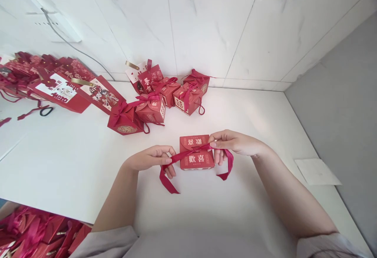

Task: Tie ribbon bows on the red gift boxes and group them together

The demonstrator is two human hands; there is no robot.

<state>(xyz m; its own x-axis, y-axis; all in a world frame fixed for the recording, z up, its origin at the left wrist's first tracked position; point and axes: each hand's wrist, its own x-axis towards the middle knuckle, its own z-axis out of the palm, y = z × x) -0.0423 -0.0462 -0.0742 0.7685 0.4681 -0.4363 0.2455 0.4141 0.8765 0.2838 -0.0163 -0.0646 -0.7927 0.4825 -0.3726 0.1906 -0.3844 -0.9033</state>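
Observation:
A red gift box (196,163) with pale Chinese characters lies on the white table in front of me. Across its top runs a dark red ribbon (184,154), crossed or loosely knotted at the middle. My left hand (156,159) pinches the ribbon just left of the box, and that tail hangs down onto the table. On the other side my right hand (231,144) pinches the ribbon between thumb and index finger at the box's right edge, its tail curling below the fingers.
Several red boxes with bows (150,108) stand behind, toward the wall. More red gift bags (63,89) crowd the back left. A container of red boxes (50,230) sits at the lower left. White paper (318,171) lies at the right edge.

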